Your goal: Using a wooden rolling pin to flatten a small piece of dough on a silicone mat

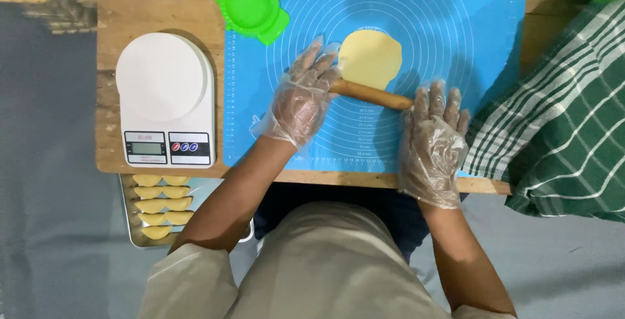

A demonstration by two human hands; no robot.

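dough disc [370, 57], pale yellow and round, lies on the blue silicone mat [456, 45], a little to the far side of both hands. the wooden rolling pin [371, 94] rests across its near edge, and that is the relation everything turns on: the pin's long axis runs left to right with a slight slant, its left end a bit farther away than its right end, so the dough sits straight beyond the pin, away from the person.

the left hand [301, 101], in a thin clear glove, lies flat and spread on the pin's left end, fingers stretched toward the dough and nearly touching its left rim. the right hand [433, 140], gloved the same way, is also spread flat, its fingertips pressing on the pin's right end while the palm sits nearer the worktop's [163, 16] front edge. neither hand curls around the pin; both press down on it with flat fingers. the left hand is clearly the nearer of the two to the dough.

to the left on the wooden worktop stands a white kitchen scale [166, 97], and just beyond it a green dumpling press [250, 5] overlaps the mat's far left corner. a green checked cloth [560, 137] is bunched at the right. below the worktop's near left corner, a metal tray [133, 228] holds two rows of folded yellow pastries [161, 205].
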